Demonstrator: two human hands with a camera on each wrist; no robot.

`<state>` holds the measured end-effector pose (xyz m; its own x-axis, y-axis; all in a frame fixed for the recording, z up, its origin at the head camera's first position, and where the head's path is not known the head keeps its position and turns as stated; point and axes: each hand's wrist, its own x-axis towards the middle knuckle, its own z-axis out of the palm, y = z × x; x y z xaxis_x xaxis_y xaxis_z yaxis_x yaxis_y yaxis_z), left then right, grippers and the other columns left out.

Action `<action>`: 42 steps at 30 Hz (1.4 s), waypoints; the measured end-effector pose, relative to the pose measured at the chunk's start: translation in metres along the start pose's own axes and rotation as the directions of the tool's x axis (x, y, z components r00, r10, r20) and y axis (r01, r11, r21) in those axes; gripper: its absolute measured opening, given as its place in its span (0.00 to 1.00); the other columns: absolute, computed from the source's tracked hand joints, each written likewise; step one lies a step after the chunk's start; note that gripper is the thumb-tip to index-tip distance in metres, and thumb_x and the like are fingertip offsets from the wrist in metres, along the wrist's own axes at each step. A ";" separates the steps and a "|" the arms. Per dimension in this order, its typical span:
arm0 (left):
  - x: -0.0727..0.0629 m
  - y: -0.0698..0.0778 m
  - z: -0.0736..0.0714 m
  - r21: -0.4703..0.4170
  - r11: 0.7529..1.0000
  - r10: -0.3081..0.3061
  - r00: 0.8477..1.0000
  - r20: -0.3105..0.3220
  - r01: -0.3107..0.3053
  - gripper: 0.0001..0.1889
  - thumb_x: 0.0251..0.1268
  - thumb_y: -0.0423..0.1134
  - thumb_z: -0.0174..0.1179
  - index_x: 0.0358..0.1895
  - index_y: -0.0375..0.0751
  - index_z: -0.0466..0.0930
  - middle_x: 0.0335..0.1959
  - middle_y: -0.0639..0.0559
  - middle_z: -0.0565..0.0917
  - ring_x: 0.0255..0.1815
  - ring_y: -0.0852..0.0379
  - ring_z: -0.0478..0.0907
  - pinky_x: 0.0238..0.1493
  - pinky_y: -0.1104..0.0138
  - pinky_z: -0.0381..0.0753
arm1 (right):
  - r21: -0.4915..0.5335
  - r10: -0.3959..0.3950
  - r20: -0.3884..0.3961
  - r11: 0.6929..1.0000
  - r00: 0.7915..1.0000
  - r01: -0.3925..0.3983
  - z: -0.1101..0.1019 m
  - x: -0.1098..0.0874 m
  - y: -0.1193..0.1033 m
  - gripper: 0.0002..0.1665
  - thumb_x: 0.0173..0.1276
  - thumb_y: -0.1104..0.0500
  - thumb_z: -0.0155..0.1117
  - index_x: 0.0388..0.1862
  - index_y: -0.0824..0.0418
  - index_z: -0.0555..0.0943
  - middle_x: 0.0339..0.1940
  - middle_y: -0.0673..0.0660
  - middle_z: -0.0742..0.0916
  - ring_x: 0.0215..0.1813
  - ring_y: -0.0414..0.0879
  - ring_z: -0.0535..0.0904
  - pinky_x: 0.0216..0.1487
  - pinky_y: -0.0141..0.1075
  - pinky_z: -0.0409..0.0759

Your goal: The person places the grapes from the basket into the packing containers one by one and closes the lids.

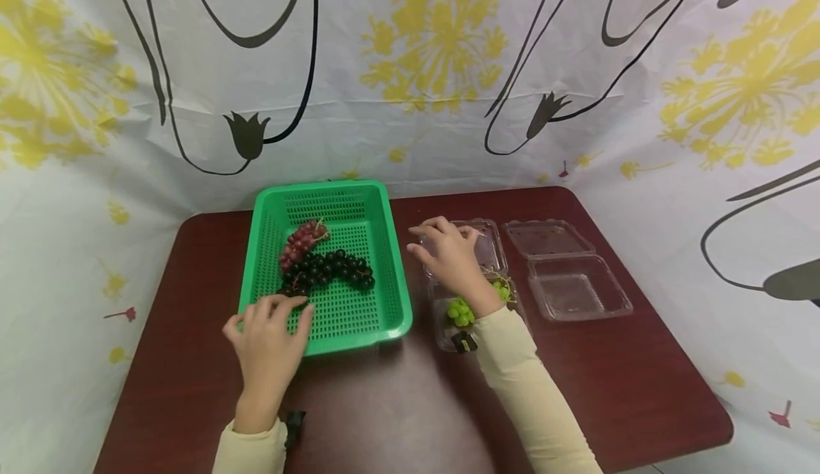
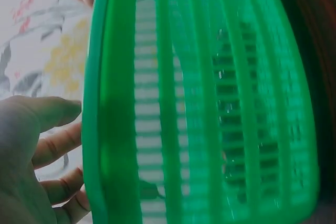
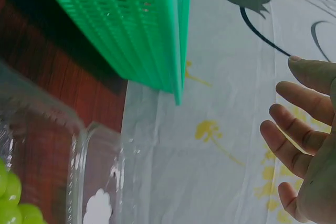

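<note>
My left hand (image 1: 267,339) is over the near-left rim of a green plastic basket (image 1: 400,303), fingers loosely bent with nothing between them. Inside the basket lie a bunch of red grapes (image 1: 301,243) and a bunch of black grapes (image 1: 339,267). In the left wrist view, the fingertips come right at the basket's rim (image 2: 93,108). Above a clear clamshell box (image 1: 442,335), my right hand (image 1: 451,257) hovers with spread, relaxed fingers and holds nothing. Green grapes (image 1: 460,312) lie in that box, partly hidden by my forearm. The right wrist view shows the hand (image 3: 310,140) apart from basket and box.
To the right, a second clear clamshell box (image 1: 579,289) stands with its lid (image 1: 549,238) folded back. Everything rests on a dark red table (image 1: 371,410). A white cloth (image 1: 410,139) with yellow and grey flowers hangs behind and at the sides.
</note>
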<state>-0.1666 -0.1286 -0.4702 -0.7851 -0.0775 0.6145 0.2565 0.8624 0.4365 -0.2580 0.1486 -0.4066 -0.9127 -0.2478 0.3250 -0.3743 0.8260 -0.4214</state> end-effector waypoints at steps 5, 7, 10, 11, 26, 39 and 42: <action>-0.001 -0.019 -0.015 0.004 0.989 -0.148 0.989 -0.013 0.148 0.10 0.57 0.40 0.69 0.38 0.37 0.86 0.41 0.36 0.81 0.38 0.37 0.69 0.48 0.40 0.51 | -0.048 -0.020 0.052 0.999 0.998 0.023 0.007 0.008 -0.011 0.19 0.68 0.50 0.63 0.56 0.55 0.82 0.55 0.54 0.80 0.53 0.50 0.77 0.57 0.54 0.54; -0.002 -0.027 -0.019 0.004 0.980 -0.199 0.980 -0.026 0.200 0.10 0.58 0.40 0.68 0.39 0.37 0.85 0.41 0.35 0.81 0.39 0.36 0.69 0.49 0.39 0.50 | -0.083 -0.035 0.077 0.996 0.996 0.041 0.010 0.012 -0.014 0.20 0.68 0.49 0.63 0.56 0.54 0.81 0.55 0.53 0.80 0.52 0.50 0.78 0.57 0.53 0.54; -0.005 -0.035 -0.024 -0.001 0.965 -0.264 0.964 -0.042 0.264 0.10 0.60 0.39 0.67 0.41 0.37 0.85 0.40 0.35 0.80 0.39 0.36 0.68 0.49 0.40 0.48 | -0.142 -0.059 0.120 0.987 0.991 0.076 0.016 0.015 -0.018 0.21 0.68 0.48 0.63 0.57 0.53 0.81 0.56 0.52 0.80 0.53 0.50 0.77 0.58 0.54 0.55; -0.006 -0.037 -0.025 0.000 0.959 -0.284 0.958 -0.044 0.284 0.11 0.60 0.40 0.66 0.42 0.37 0.85 0.39 0.35 0.79 0.39 0.36 0.68 0.49 0.40 0.48 | -0.165 -0.067 0.133 0.982 0.989 0.088 0.018 0.016 -0.020 0.21 0.68 0.47 0.63 0.57 0.52 0.81 0.56 0.52 0.80 0.53 0.49 0.77 0.58 0.55 0.55; -0.022 -0.053 -0.023 0.068 0.869 -0.494 0.868 0.048 0.491 0.19 0.63 0.48 0.63 0.48 0.36 0.83 0.45 0.31 0.77 0.45 0.32 0.66 0.53 0.39 0.44 | -0.250 -0.157 0.246 0.943 0.957 0.219 0.057 0.025 -0.024 0.20 0.66 0.49 0.66 0.54 0.53 0.82 0.55 0.53 0.79 0.52 0.49 0.76 0.58 0.55 0.58; -0.029 -0.056 -0.020 0.022 0.853 -0.522 0.852 0.042 0.521 0.18 0.64 0.47 0.63 0.41 0.31 0.84 0.45 0.31 0.78 0.46 0.32 0.67 0.53 0.40 0.45 | -0.418 -0.180 0.351 0.848 0.919 0.326 0.079 0.031 -0.024 0.17 0.65 0.46 0.66 0.49 0.51 0.85 0.48 0.51 0.81 0.46 0.48 0.74 0.56 0.53 0.62; -0.030 -0.056 -0.019 0.010 0.852 -0.524 0.851 0.020 0.524 0.18 0.64 0.46 0.63 0.41 0.30 0.83 0.44 0.31 0.78 0.45 0.33 0.67 0.53 0.40 0.45 | -0.452 -0.192 0.367 0.818 0.910 0.355 0.086 0.032 -0.022 0.17 0.65 0.45 0.65 0.48 0.50 0.85 0.47 0.51 0.81 0.44 0.47 0.73 0.56 0.52 0.62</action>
<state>-0.1464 -0.1842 -0.5004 -0.8143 -0.5079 0.2809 -0.1990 0.6989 0.6870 -0.2932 0.0791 -0.4598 -0.8191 -0.5699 0.0655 -0.5560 0.8169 0.1536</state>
